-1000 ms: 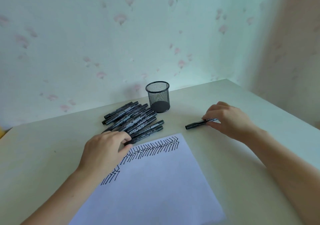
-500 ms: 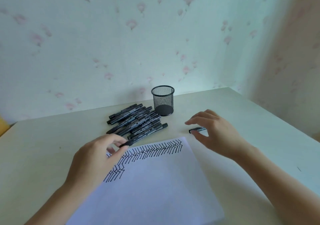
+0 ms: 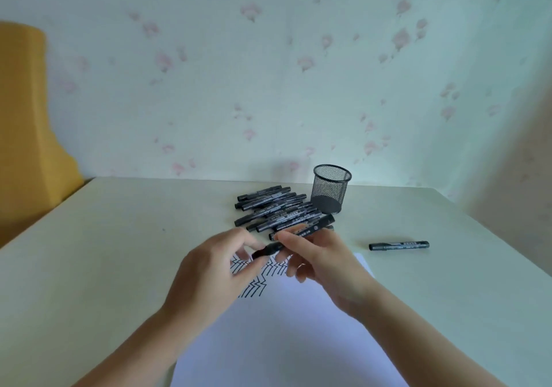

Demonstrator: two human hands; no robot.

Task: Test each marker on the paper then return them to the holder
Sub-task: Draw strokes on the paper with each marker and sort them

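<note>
Both hands hold one marker [image 3: 294, 235] above the paper [image 3: 298, 327]: right fingers [image 3: 286, 239] clamp the barrel, left fingers [image 3: 254, 264] pinch the cap. Light, rigid, probably slick; grip mid-barrel.

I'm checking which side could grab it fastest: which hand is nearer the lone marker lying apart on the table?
Right. The right hand is just left of the lone marker, gripping another marker; the left hand is farther left, holding that marker's cap end.
</note>
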